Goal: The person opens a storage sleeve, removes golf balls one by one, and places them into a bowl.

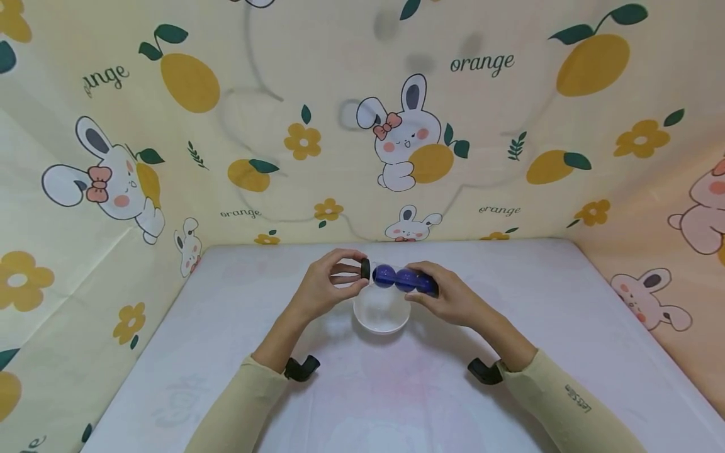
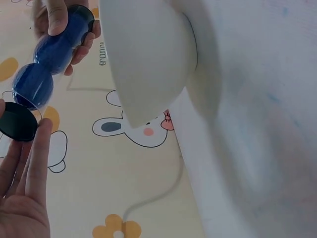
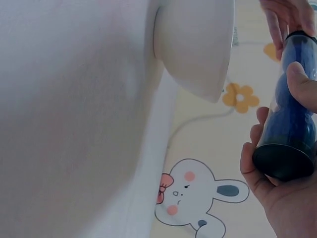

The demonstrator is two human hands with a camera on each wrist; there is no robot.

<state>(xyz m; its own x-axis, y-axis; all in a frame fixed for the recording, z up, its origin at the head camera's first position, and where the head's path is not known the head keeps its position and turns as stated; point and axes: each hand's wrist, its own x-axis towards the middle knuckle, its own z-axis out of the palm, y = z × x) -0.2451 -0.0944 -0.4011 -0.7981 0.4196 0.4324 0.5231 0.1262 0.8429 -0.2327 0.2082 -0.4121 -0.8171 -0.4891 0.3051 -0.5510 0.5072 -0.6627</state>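
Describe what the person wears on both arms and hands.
Both hands are bare: no gloves or rings show on the left hand or the right hand. Each forearm wears a snug, pale beige sleeve ending near the wrist; the right sleeve carries small dark lettering. A black camera mount sits under each wrist.

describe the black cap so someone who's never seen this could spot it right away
On the white table, find the white bowl at its middle. Just above it, the left hand pinches a small black cap, a flat dark disc beside the open end of the clear tube of blue balls.
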